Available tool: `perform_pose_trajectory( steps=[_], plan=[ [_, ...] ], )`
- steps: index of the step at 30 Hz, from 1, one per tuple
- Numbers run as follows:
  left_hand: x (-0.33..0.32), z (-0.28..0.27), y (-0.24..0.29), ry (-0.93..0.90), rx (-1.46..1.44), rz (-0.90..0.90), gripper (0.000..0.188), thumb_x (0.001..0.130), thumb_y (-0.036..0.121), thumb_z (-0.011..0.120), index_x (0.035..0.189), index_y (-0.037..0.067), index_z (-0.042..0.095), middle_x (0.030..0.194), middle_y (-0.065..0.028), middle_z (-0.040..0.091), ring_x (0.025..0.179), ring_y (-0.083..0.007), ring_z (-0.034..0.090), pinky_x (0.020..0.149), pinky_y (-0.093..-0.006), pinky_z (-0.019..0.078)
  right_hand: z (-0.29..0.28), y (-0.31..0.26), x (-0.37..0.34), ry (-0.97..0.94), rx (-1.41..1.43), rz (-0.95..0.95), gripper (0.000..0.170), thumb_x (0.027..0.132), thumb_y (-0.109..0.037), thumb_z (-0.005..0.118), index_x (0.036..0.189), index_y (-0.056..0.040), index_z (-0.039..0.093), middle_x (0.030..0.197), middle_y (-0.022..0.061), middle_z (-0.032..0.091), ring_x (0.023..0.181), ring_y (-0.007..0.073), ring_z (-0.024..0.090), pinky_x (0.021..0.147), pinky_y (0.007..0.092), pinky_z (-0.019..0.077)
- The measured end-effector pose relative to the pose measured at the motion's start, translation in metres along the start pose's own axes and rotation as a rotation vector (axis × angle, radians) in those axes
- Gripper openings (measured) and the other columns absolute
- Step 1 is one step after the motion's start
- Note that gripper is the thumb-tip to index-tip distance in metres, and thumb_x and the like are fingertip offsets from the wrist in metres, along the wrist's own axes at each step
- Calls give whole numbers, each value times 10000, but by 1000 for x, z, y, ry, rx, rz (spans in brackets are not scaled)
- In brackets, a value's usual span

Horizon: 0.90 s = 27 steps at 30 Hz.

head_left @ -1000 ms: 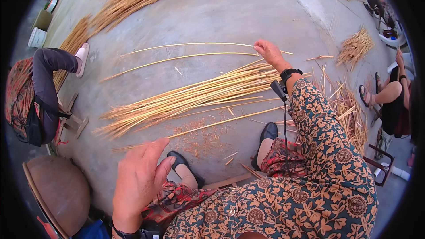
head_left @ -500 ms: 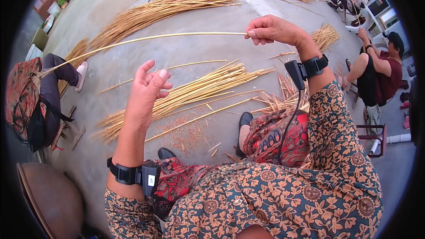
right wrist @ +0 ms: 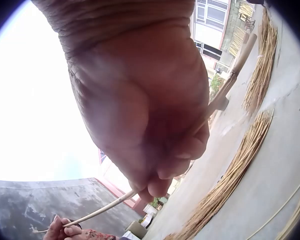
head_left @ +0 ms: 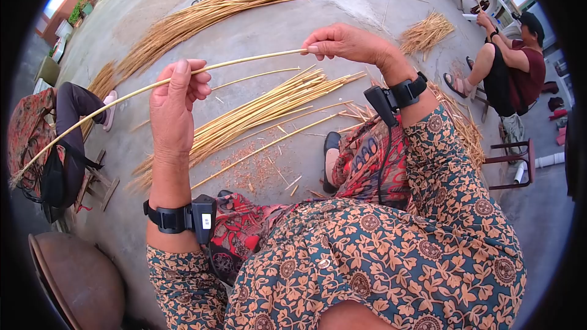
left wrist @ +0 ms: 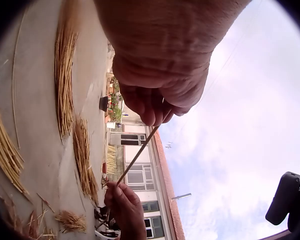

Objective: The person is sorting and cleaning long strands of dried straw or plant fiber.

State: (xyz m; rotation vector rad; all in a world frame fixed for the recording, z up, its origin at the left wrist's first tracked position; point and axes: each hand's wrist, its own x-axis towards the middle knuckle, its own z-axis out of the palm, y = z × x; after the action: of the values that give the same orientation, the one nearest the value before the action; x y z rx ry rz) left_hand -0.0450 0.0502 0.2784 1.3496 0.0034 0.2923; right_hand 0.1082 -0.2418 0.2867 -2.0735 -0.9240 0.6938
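Observation:
One long, thin straw stalk [head_left: 244, 59] is held up between both hands in the head view, bowed gently, its feathery tip hanging at the far left. My right hand [head_left: 354, 46] pinches it near the thick end between thumb and fingers. Farther along, my left hand [head_left: 174, 107] holds the stalk between thumb and fingers. In the right wrist view, the stalk's butt end [right wrist: 245, 52] sticks out past the right palm. Below the hands, a loose bundle of stalks [head_left: 257, 119] lies on the concrete floor, with a single stalk [head_left: 275, 143] nearer me.
Large sheaves [head_left: 208, 18] lie farther out. Short cut pieces form a pile [head_left: 428, 32], with more pieces [head_left: 458, 122] beside my right knee. Chaff [head_left: 254, 171] litters the floor. A seated person [head_left: 520, 67] is at right, another person's leg [head_left: 73, 107] at left, and a brown basin [head_left: 79, 281] stands near left.
The right hand has lifted the stalk from near the floor, then shifted slightly left. The left hand, apart from the stalk half a second ago, has moved left and taken hold of it.

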Motion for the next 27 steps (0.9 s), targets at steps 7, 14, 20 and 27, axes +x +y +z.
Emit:
perform_pose_trajectory(
  steps=[7,14,20,27],
  plan=[
    [-8,2,-1,33,25,77,313,970,285,502,1002,5,638,818,-56,644,719,-98,572,681,-232,459,6,-1,3,142,-95,-36,249,925,-271,548,1023,-68,655,762,5,608,741,110,547,705,268,470],
    [-13,27,-17,77,135,131,312,963,281,516,1019,-8,619,830,-68,633,728,-114,571,696,-247,472,25,28,34,472,-594,-87,270,934,-275,526,964,-38,650,685,25,576,655,113,526,643,270,455],
    [5,-16,-24,231,-180,-47,275,952,286,539,929,22,611,725,-28,602,634,-87,550,583,-227,451,27,10,14,243,-184,-69,255,936,-269,547,959,-33,640,678,-7,531,626,83,486,578,230,423],
    [18,-79,-42,274,-544,-149,217,945,262,548,911,49,568,681,4,534,549,-81,455,490,-205,383,-3,7,-25,-131,811,-458,245,923,-285,577,943,-49,639,631,-61,460,537,12,349,462,159,275]
  ],
)
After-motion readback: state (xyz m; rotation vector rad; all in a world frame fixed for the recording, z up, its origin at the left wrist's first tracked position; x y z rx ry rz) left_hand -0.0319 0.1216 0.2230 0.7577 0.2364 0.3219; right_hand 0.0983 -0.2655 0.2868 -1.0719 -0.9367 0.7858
